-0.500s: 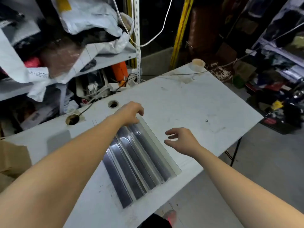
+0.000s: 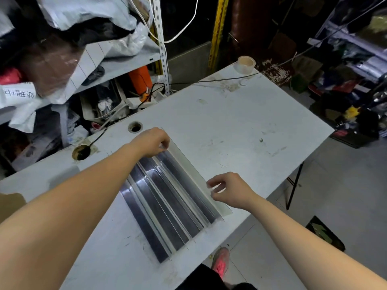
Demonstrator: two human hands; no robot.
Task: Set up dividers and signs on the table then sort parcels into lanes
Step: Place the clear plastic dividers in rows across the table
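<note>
Several clear plastic dividers (image 2: pixel 167 204) lie side by side in a row on the white table (image 2: pixel 230 122), running from its middle toward the near edge. My left hand (image 2: pixel 150 142) grips the far end of the rightmost divider (image 2: pixel 186 164), fingers curled over it. At that same divider's outer edge, closer to me, my right hand (image 2: pixel 230 190) pinches it between thumb and forefinger. No signs are in view.
A tape roll (image 2: pixel 247 63) stands at the table's far corner beside a thin cable (image 2: pixel 219 79). Two round holes (image 2: pixel 135 127) open in the table's left side. Shelves with bagged parcels (image 2: pixel 83 28) fill the left. A cardboard box (image 2: pixel 10 206) sits at the left edge.
My right hand has moved left from beside the dividers and now pinches the rightmost one's edge. My left hand stays at the far end.
</note>
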